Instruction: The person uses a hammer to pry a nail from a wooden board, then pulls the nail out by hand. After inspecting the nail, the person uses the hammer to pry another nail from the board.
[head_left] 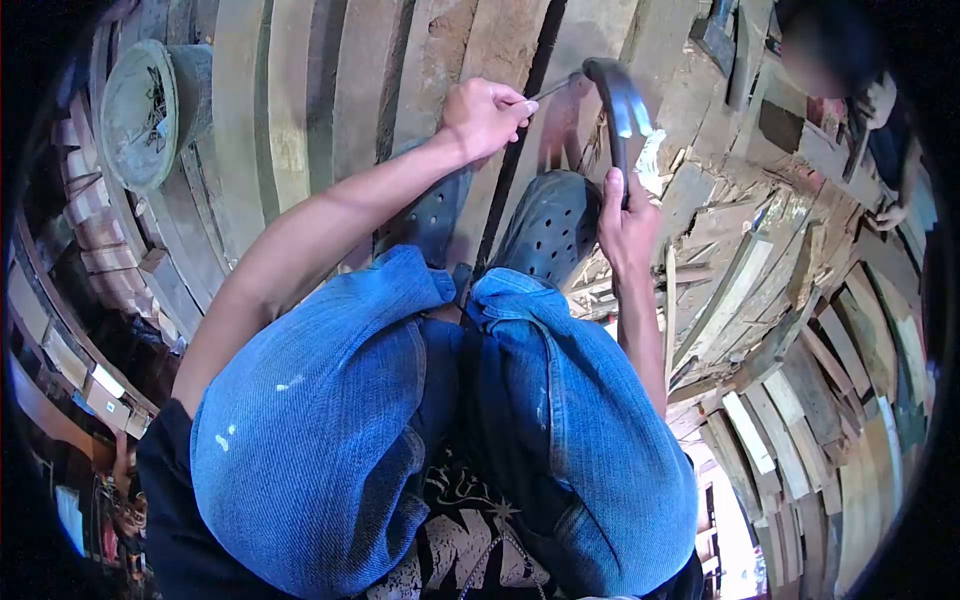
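Jeans (pixel 310 430) bend at the knees, apparently so both arms can reach down to the planks (pixel 290 100). Left grip (pixel 490 118) pinches a thin rod (pixel 557 88) finely, likely to steady its far end, near the hooked top of the bar (pixel 612 120); contact is unclear. Right grip (pixel 628 220) wraps the bar's lower part, thumb along it, seemingly for control, beside the clog (pixel 545 225).

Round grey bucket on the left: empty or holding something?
Not empty: thin dark pieces lie inside the round grey bucket; bare pale interior shows beside them.
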